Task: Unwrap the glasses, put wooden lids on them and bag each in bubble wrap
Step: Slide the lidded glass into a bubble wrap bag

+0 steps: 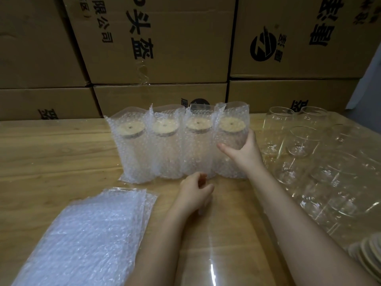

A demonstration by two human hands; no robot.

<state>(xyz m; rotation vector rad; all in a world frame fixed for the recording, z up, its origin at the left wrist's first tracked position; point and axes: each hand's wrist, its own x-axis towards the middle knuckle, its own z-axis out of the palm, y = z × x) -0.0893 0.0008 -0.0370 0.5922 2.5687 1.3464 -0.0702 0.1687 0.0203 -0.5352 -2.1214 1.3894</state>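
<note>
Several bagged glasses with wooden lids stand in a row on the wooden table [51,153]. My right hand [244,150] grips the rightmost bagged glass [231,139] around its side. In front of the row hovers my left hand [195,193], its fingers loosely curled and holding nothing. A stack of flat bubble-wrap bags [86,234] lies at the front left. Several bare glasses [299,141] stand and lie at the right. A stack of wooden lids [369,254] shows at the lower right edge.
Stacked cardboard boxes [156,42] form a wall behind the table. A clear plastic sheet [212,261] lies on the table between my arms.
</note>
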